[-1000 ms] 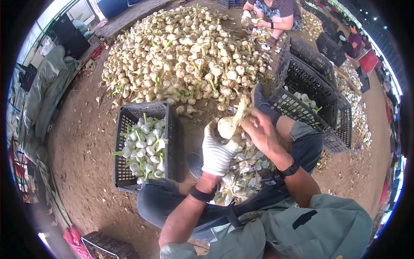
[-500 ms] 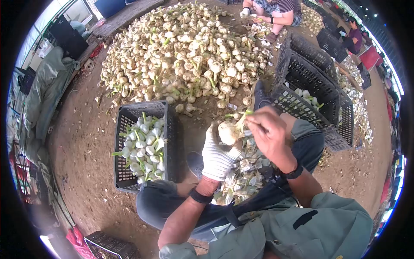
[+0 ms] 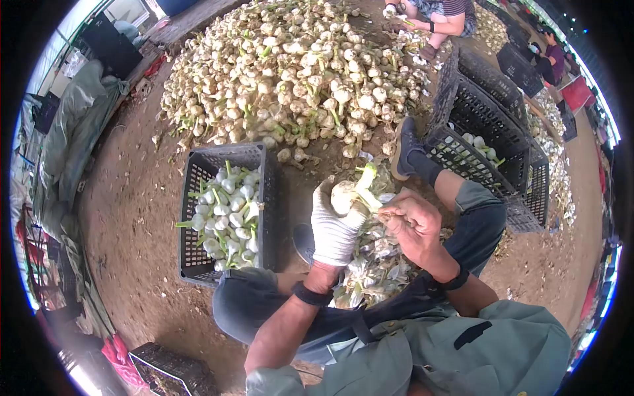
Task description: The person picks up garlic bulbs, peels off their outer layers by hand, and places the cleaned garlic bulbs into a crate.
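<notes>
A garlic bulb (image 3: pixel 343 197) with a green-tipped stem sits in my left hand (image 3: pixel 333 231), which wears a white knitted glove and wraps round it. My bare right hand (image 3: pixel 416 224) is beside the stem, its fingers pinched on loose papery skin (image 3: pixel 385 210). Beneath my hands, a heap of peeled skins (image 3: pixel 370 274) lies between my legs. To the left stands a black crate (image 3: pixel 265 211) holding several clean white bulbs (image 3: pixel 228 214) with green stems.
A large pile of unpeeled garlic (image 3: pixel 284 72) lies ahead. Black crates (image 3: pixel 482 112) stand at the right, one with a few white bulbs. Another person (image 3: pixel 449 16) sits beyond the pile, and one more (image 3: pixel 553 63) is farther right. A low crate (image 3: pixel 175 373) is at bottom left.
My right hand has pulled outer skin down from the stem, which now shows green. The bulb stays in my left hand. The view has shifted slightly.
</notes>
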### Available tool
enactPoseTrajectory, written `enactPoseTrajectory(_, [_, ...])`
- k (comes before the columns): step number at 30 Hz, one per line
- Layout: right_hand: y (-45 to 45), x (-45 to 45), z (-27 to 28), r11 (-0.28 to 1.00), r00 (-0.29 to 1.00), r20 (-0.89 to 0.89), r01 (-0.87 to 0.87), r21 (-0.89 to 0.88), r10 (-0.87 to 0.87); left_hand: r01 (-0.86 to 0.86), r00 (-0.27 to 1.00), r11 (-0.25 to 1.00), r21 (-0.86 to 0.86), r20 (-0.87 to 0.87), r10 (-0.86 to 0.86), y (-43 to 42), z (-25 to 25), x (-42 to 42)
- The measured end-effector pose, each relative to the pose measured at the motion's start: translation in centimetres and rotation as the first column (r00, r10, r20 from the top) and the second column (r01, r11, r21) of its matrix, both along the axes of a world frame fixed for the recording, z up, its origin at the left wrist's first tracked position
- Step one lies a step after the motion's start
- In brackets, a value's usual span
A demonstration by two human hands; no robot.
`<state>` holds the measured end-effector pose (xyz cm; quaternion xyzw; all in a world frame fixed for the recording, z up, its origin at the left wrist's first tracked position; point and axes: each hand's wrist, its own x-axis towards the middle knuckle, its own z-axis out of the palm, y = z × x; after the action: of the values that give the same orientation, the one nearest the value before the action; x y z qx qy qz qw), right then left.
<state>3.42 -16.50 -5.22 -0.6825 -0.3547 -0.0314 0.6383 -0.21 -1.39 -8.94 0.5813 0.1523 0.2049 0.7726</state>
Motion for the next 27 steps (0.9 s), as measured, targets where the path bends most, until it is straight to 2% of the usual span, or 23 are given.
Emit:
enactPoseTrajectory(1, [-0.1, -0.1, 0.1, 0.999, 0.994, -0.104, -0.012, 0.039, 0.016, -0.002, 1.000, 1.000, -0.001, 0.001, 0.002, 0.0, 0.1, -0.1])
enactPoseTrajectory(2, [-0.2, 0.0, -0.1, 0.999, 0.994, -0.104, -0.013, 0.038, 0.017, 0.056, 0.998, 0.996, -0.066, -0.018, -0.058, 0.0, 0.3, -0.2])
enactPoseTrajectory(4, [-0.3, 0.3, -1.0, 0.989, 0.904, -0.419, -0.029, 0.144, 0.088, 0.173, 0.984, 0.973, -0.153, -0.001, -0.176, 0.1, 0.6, -0.3])
enactPoseTrajectory(5, [-0.2, 0.3, -0.8, 0.989, 0.903, -0.420, -0.030, 0.144, 0.088, 0.173, 0.985, 0.973, -0.153, -0.002, -0.175, 0.3, 1.0, -0.5])
enactPoseTrajectory(7, [-0.1, 0.6, -0.1, 0.993, 0.852, -0.519, -0.009, 0.121, 0.071, 0.302, 0.946, 0.855, -0.421, 0.025, -0.322, 0.5, 1.8, -0.8])
enactPoseTrajectory(8, [-0.1, 0.8, -0.3, 0.982, 0.833, -0.541, -0.006, 0.191, 0.110, 0.302, 0.946, 0.873, -0.383, 0.003, -0.325, 0.6, 1.7, -0.7])
enactPoseTrajectory(9, [0.0, 1.1, -0.2, 0.982, 0.832, -0.543, -0.007, 0.190, 0.111, 0.300, 0.946, 0.873, -0.385, 0.001, -0.324, 0.6, 1.4, -0.6])
enactPoseTrajectory(11, [0.0, 1.6, -0.1, 0.978, 0.816, -0.558, -0.043, 0.203, 0.151, 0.311, 0.944, 0.911, -0.272, -0.025, -0.330, 1.0, 1.2, -0.3])
enactPoseTrajectory(12, [-0.1, 1.6, -0.3, 0.978, 0.802, -0.578, -0.039, 0.205, 0.153, 0.340, 0.922, 0.893, -0.296, -0.084, -0.378, 1.2, 1.8, -0.6])
enactPoseTrajectory(17, [-0.4, 2.0, -0.2, 0.979, 0.782, -0.593, -0.113, 0.170, 0.193, 0.388, 0.898, 0.873, -0.297, -0.092, -0.430, 2.1, 2.3, -0.7])
enactPoseTrajectory(19, [-0.5, 2.1, 0.3, 0.964, 0.713, -0.659, -0.094, 0.247, 0.238, 0.434, 0.876, 0.821, -0.371, -0.039, -0.481, 2.4, 1.8, -0.6])
enactPoseTrajectory(21, [-0.7, 2.4, 0.0, 0.945, 0.712, -0.639, -0.109, 0.308, 0.291, 0.424, 0.882, 0.810, -0.406, -0.017, -0.471, 2.1, 2.0, -0.9])
enactPoseTrajectory(24, [-0.6, 2.4, 0.2, 0.929, 0.694, -0.650, -0.076, 0.363, 0.310, 0.433, 0.883, 0.685, -0.586, 0.124, -0.452, 1.6, 1.8, -1.0])
enactPoseTrajectory(27, [-0.6, 2.5, 0.2, 0.923, 0.679, -0.656, -0.085, 0.374, 0.329, 0.399, 0.890, 0.749, -0.529, 0.026, -0.455, 1.2, 1.8, -0.7])
